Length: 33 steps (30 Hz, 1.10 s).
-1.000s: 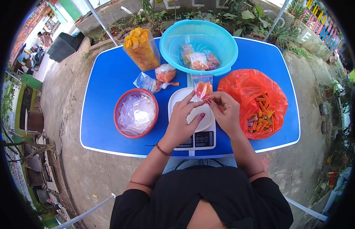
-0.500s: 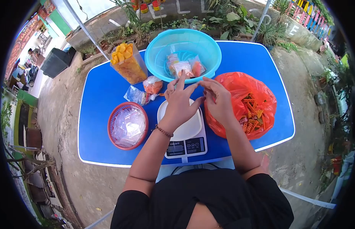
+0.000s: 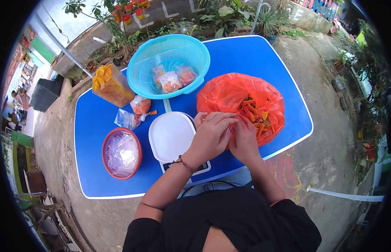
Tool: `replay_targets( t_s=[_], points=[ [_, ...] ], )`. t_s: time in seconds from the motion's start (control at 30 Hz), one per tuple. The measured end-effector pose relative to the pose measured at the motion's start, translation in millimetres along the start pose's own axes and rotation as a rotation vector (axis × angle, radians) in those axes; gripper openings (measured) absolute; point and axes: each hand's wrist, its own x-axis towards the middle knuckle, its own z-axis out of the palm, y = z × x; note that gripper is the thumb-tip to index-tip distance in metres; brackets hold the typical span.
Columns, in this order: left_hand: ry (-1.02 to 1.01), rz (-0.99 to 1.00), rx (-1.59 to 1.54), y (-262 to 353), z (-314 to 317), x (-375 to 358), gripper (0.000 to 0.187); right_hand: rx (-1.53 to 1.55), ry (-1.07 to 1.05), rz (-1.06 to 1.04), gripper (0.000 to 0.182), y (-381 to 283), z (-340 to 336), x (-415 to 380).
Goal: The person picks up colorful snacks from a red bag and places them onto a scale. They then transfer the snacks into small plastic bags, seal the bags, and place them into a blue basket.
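A red plastic bag (image 3: 216,93) lies on the table with its mouth open, holding orange-and-green ridged snack pieces (image 3: 258,117). Both hands are at the near left rim of this bag, close together. My left hand (image 3: 213,133) has its fingers bent over the rim, the tips pointing right. Beside it, my right hand (image 3: 245,140) has fingers closed at the same rim. The exact pinch is partly hidden. Left of my left hand stands a white kitchen scale (image 3: 172,136), its pan bare and its display mostly covered by my wrist.
A turquoise basket (image 3: 138,77) at the back contains several small filled packets (image 3: 170,82). At left are a clear bag of yellow chips (image 3: 115,90), small tied bags (image 3: 140,105) and a red basket (image 3: 140,155) of clear plastic bags. All stand on the blue table (image 3: 288,109).
Both hands have come back from beside the turquoise basket, over the scale, to the red bag's near rim. Their spread fingers have drawn in. The view has turned toward the right.
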Motion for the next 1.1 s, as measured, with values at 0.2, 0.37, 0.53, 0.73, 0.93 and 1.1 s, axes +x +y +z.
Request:
replay_targets(
  t_s=[0.2,0.37,0.53,0.73,0.93,1.1],
  points=[
    [-0.174,-0.078,-0.023,-16.2,26.4,15.2,0.029,0.613,-0.288,0.010,0.033,-1.6,-0.3,-7.3],
    [-0.098,-0.121,0.404,-25.4,18.8,21.3,0.033,0.706,-0.249,0.091,0.025,12.1,-16.5,-4.0],
    [-0.173,-0.129,0.725,-31.2,10.2,30.8,0.021,0.348,-0.006,0.036,0.030,51.0,-42.9,42.0],
    [-0.094,-0.034,0.872,-32.6,8.5,31.3,0.046,0.072,0.080,-0.097,0.034,80.5,-32.0,77.7],
    [-0.148,-0.105,0.904,-39.8,1.4,41.2,0.060,0.141,-0.051,-0.029,0.029,75.8,-22.9,85.0],
    [-0.195,-0.128,0.843,-40.7,-3.0,52.8,0.059,0.085,-0.142,-0.099,0.021,67.1,4.8,66.2]
  ],
)
